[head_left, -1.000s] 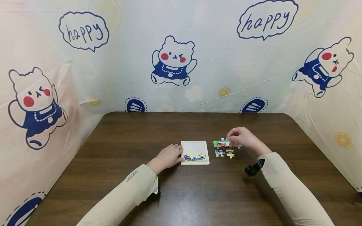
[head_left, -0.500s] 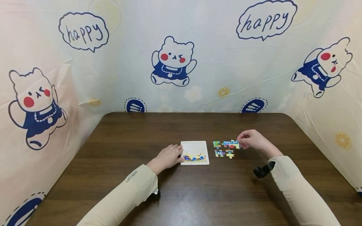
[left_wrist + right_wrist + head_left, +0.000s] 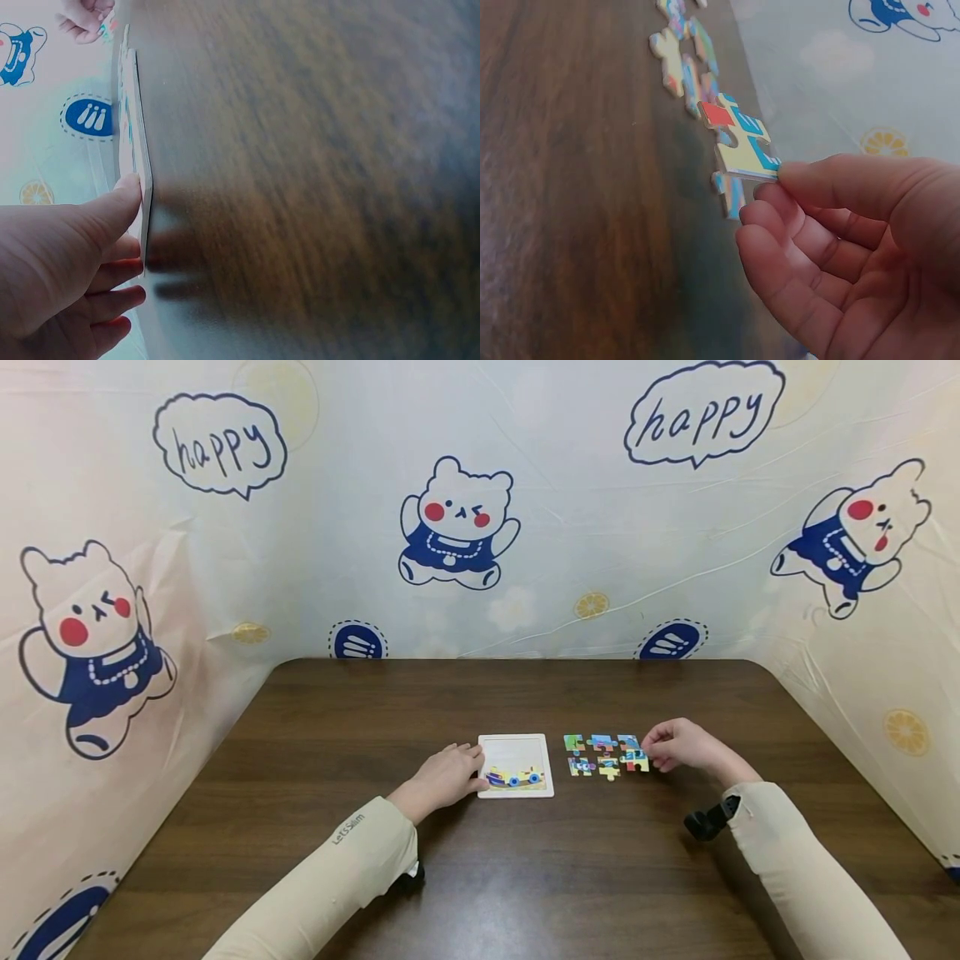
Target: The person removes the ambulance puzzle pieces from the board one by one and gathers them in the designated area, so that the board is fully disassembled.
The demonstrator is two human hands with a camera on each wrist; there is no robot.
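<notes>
A yellow, blue and red jigsaw piece is pinched at its edge between the thumb and fingers of my right hand, tilted close over the table in the right wrist view. Several other jigsaw pieces lie just left of it in two loose rows. My left hand rests at the left side of a white puzzle tray. Its thumb and fingers touch the tray's edge, relaxed. Along the bottom of the tray, joined pieces show a yellow and blue vehicle; the upper part shows a pale base.
The brown wooden table stretches around the tray and pieces. A patterned cloth hangs behind it and along both sides. Black wrist cameras sit at the sleeve cuffs.
My right hand has moved right and slightly toward me, carrying the pinched piece from above the upper row to the right end of the lower row. The left hand and tray have stayed put.
</notes>
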